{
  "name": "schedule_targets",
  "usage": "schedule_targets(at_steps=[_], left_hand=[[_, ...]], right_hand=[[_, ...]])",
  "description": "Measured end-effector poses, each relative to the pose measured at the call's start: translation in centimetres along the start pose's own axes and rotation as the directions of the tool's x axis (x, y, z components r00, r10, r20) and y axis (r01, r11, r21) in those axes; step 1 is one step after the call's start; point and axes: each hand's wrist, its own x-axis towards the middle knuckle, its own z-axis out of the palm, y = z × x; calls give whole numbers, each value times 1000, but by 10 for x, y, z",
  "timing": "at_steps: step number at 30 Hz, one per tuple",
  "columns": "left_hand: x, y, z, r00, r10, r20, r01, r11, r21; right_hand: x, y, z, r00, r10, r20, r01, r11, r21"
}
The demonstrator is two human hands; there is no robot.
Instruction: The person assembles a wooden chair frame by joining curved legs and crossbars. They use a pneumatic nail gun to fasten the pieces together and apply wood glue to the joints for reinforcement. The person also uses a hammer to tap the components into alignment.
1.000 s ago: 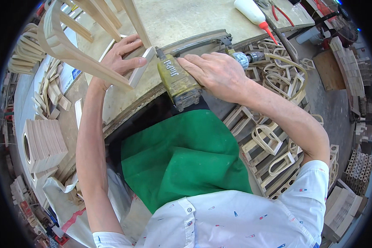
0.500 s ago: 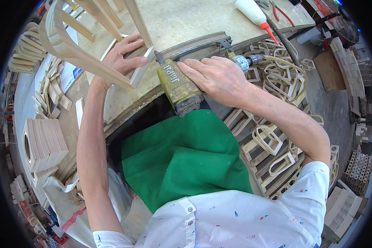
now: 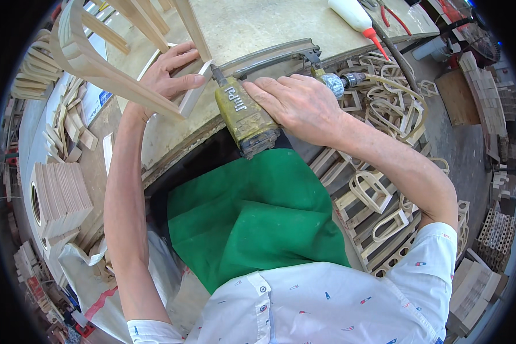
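A pale wooden frame (image 3: 117, 86) with a curved bend and straight legs stands on the workbench. My left hand (image 3: 169, 77) grips its near corner, thumb on a short crosspiece (image 3: 192, 96) and fingers around behind it. My right hand (image 3: 295, 106) is wrapped round the handle of a worn yellow-green air nail gun (image 3: 246, 114). The gun lies on its side, its nose (image 3: 217, 73) against the end of the crosspiece beside an upright leg. Most of the handle is hidden by my right hand. A hose (image 3: 415, 106) runs from its fitting (image 3: 350, 80).
A white glue bottle (image 3: 351, 14) with a red nozzle and red-handled pliers (image 3: 397, 20) lie at the bench's far right. Arched wooden pieces (image 3: 372, 192) are piled on slats to my right. Stacked wooden blocks (image 3: 63, 198) and loose offcuts (image 3: 69, 123) sit on the left.
The frame, both hands and the nail gun appear slightly further left in the picture, as does the bench. Both grips and the gun's nose at the crosspiece are unchanged.
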Motion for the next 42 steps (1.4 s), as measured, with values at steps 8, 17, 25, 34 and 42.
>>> schedule_targets(at_steps=[8, 17, 25, 34, 42], left_hand=[[2, -1, -2, 1000, -21, -6, 21, 1000, 16], [0, -2, 1, 999, -40, -15, 39, 996, -75], [0, 1, 0, 1000, -6, 11, 6, 998, -69], [-21, 8, -4, 984, -68, -164, 19, 959, -282], [-101, 13, -18, 824, -286, -490, 234, 958, -165]], right_hand=[[-1, 0, -2, 999, -23, 40, 23, 1000, -6], [-2, -3, 3, 998, -23, 63, 26, 998, -48], [2, -2, -3, 999, -12, 47, 14, 999, -35], [66, 65, -64, 898, 441, -4, -433, 883, 183], [55, 152, 3, 510, 663, 549, -687, -70, 723]])
